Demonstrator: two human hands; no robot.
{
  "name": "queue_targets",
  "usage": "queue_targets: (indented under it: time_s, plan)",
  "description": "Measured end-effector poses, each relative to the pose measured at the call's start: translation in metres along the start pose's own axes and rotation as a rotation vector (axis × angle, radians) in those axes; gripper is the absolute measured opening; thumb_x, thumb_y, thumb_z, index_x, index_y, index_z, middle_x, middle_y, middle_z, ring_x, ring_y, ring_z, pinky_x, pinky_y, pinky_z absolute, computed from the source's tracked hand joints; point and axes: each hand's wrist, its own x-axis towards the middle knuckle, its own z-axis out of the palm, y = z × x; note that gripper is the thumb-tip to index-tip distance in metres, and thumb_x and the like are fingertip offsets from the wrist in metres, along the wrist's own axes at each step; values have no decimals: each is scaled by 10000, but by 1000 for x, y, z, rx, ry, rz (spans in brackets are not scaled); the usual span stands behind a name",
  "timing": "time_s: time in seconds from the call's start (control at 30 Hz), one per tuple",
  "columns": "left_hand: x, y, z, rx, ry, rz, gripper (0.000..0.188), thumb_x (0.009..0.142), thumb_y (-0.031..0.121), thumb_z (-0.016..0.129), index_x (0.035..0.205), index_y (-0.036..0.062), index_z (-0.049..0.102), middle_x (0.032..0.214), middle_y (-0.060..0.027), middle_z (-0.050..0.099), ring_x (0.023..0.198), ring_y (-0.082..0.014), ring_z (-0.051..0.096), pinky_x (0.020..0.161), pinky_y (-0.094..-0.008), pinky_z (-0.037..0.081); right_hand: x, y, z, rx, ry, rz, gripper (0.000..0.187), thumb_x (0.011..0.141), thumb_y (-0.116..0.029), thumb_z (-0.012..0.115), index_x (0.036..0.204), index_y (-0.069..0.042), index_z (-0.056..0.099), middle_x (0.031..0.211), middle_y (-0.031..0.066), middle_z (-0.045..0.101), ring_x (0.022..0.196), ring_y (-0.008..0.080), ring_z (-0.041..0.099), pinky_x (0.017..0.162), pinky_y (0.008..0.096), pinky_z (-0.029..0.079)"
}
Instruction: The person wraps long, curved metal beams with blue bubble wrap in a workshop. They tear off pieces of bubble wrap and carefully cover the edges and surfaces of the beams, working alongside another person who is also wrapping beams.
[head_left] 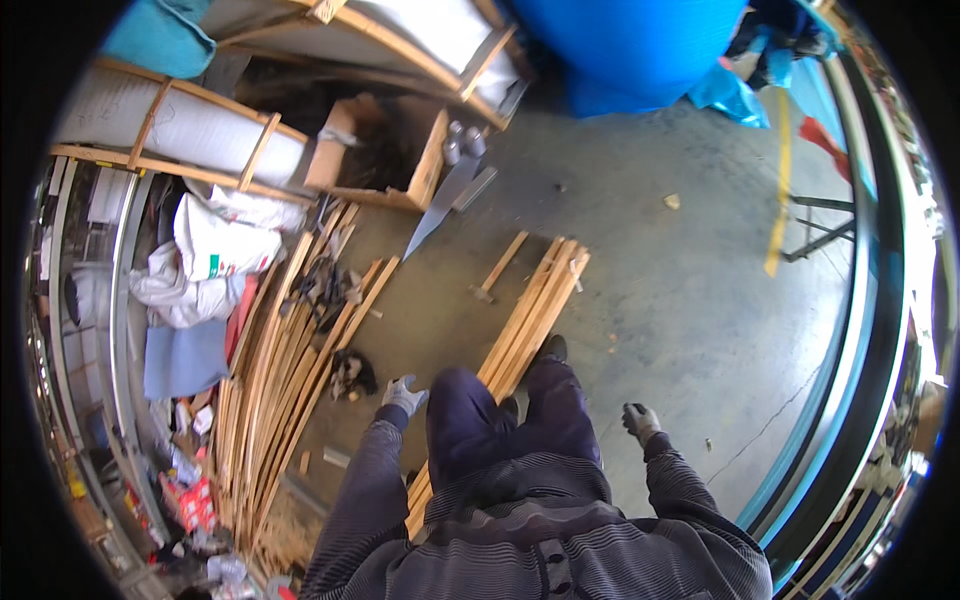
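My left hand (403, 394), in a pale grey glove, hangs beside my left knee with its fingers apart and nothing in it. Out to the right of my leg, my gloved right hand (643, 421) is curled. Something dark shows at its fingertips, too small to name. A stack of long wooden strips (530, 318) lies on the floor, running beneath me between my legs. Left of its far end rests a hammer (503, 262) with a wooden handle. Neither hand touches the strips or the hammer.
Many loose wooden strips (290, 385) are heaped at the left, near white sacks (222, 245). Ahead stands an open cardboard box (425, 170) beside wood-framed white panels (210, 135). A large blue wrapped object (630, 50) is at the far side. Long metal-edged framing (868, 300) lines the right.
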Motion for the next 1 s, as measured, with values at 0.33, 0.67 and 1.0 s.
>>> queue_targets:
  time_s: [0.33, 0.67, 1.0]
  plan:
    - [298, -2, -61, 375, -271, -139, 613, 767, 368, 830, 1319, 188, 632, 1420, -230, 511, 1287, -382, 525, 1068, -442, 467, 11, 96, 91, 589, 155, 262, 216, 944, -306, 635, 785, -180, 562, 627, -33, 500, 505, 119, 490, 458, 291, 378]
    - [754, -125, 84, 144, -201, 43, 579, 756, 296, 849, 1232, 47, 633, 1292, -179, 591, 1073, -315, 649, 931, -437, 539, -34, 212, 346, 167, 303, 817, 299, 967, -259, 636, 1040, 28, 676, 871, 142, 697, 830, 267, 676, 738, 365, 545]
    - [598, -12, 156, -417, -231, -62, 366, 817, 245, 786, 1071, 35, 628, 899, -69, 676, 779, -199, 636, 682, -392, 534, -20, 177, 335, 109, 412, 667, 324, 953, -246, 660, 1095, 45, 663, 939, 163, 709, 897, 276, 671, 814, 364, 537]
